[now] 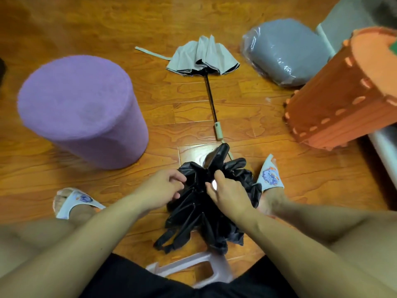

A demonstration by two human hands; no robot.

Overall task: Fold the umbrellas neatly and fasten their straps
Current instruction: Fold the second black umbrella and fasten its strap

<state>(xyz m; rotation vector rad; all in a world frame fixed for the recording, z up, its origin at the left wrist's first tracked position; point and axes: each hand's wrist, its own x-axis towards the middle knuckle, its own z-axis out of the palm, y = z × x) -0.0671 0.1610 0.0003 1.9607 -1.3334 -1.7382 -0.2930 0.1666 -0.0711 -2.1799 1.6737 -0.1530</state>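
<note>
A black umbrella (199,214) hangs collapsed and crumpled between my knees, its folds loose and its handle hidden. My left hand (163,188) pinches a fold of its black fabric on the left side. My right hand (227,188) grips the fabric near the middle, fingers curled around it. On the floor further ahead lies a grey umbrella (204,57), canopy half collapsed, with its black shaft extended toward me, a beige handle (218,131) at the near end and its strap (152,53) stretched out to the left.
A purple cylindrical stool (81,108) stands at the left. An orange foam stool (348,91) is at the right, a plastic-wrapped grey cushion (285,50) behind it. A white plastic stool (193,269) is under me. My feet in white slippers (269,175) flank the umbrella on the wooden floor.
</note>
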